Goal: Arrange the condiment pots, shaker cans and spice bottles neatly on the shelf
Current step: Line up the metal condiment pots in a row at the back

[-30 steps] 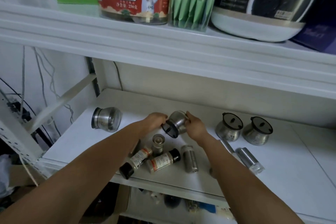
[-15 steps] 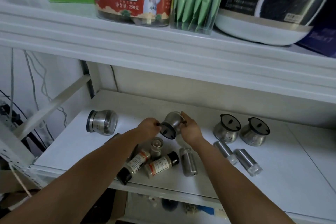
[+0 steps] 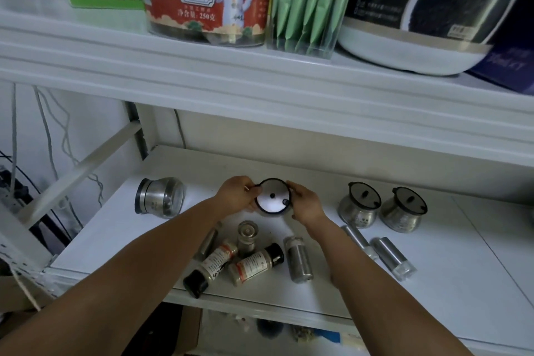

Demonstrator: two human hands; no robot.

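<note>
White shelf [image 3: 462, 283], left hand [image 3: 235, 193] and right hand [image 3: 307, 205] grip pinching condiment pot [image 3: 271, 200], top and axis toward camera

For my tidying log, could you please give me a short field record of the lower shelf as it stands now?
in hand: held condiment pot, lid facing the camera
left hand: left hand grips its left edge
right hand: right hand grips its right edge
upright: inner upright pot and outer upright pot, side by side at right
on its side: tipped pot, at left
lying near front: front spice bottle, rear spice bottle, middle shaker can, right shaker can
surface: white shelf
</note>
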